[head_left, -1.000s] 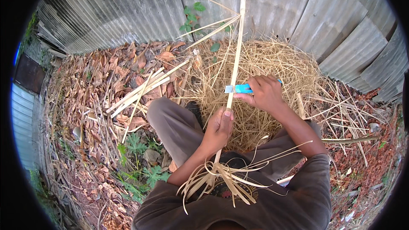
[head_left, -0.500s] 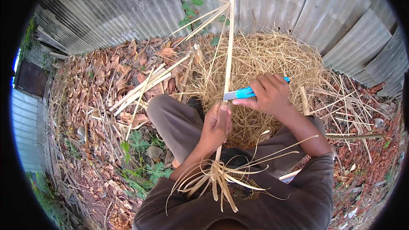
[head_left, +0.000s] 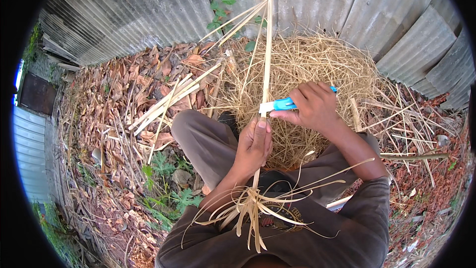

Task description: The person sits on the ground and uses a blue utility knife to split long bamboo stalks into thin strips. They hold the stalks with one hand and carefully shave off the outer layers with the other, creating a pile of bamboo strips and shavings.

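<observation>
My left hand (head_left: 255, 142) is closed round a long pale strip of split bamboo (head_left: 268, 52) that runs from my lap away toward the metal wall. Thin curled shavings (head_left: 252, 202) hang in a bunch from its near end, in front of my shirt. Several thin slivers (head_left: 244, 21) branch off its far part. My right hand (head_left: 313, 107) grips a utility knife (head_left: 284, 104) with a blue handle. The knife's blade lies across the strip just beyond my left thumb and shines bright white.
A heap of fine shavings (head_left: 317, 62) lies beyond my crossed legs. Several cut strips (head_left: 168, 100) rest on dry leaves (head_left: 119, 82) to the left, and more thin sticks (head_left: 406, 126) lie to the right. Corrugated metal sheets (head_left: 317, 0) stand along the far side.
The knife blade has tilted and now catches the light. Both hands keep nearly the same place and grip; the hanging shavings have swung slightly.
</observation>
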